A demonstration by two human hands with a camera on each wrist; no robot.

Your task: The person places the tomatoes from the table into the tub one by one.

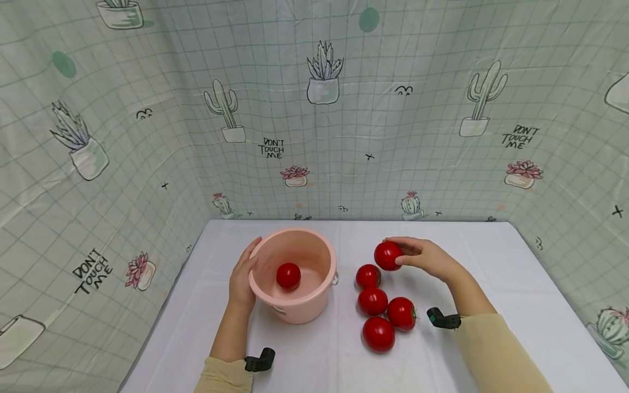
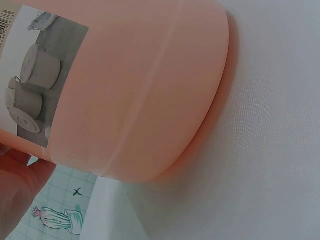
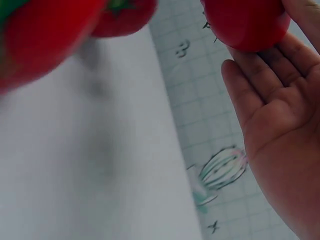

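A pink plastic bucket [image 1: 295, 311] stands on the white table with one red tomato [image 1: 288, 276] inside. My left hand [image 1: 242, 284] holds the bucket at its left side near the rim; the left wrist view shows the bucket wall [image 2: 135, 90] up close, with part of the left hand [image 2: 22, 185] at the edge. To the right, my right hand [image 1: 427, 257] pinches a tomato [image 1: 387, 256] between thumb and fingers, above the table. Its palm and fingers show in the right wrist view, around the tomato [image 3: 247, 22].
Several tomatoes lie grouped between bucket and right forearm, among them a front one [image 1: 379, 334] and one with a green stem [image 1: 401, 314]. A patterned cloth [image 1: 344, 131] hangs behind the table [image 1: 304, 365] and along both sides.
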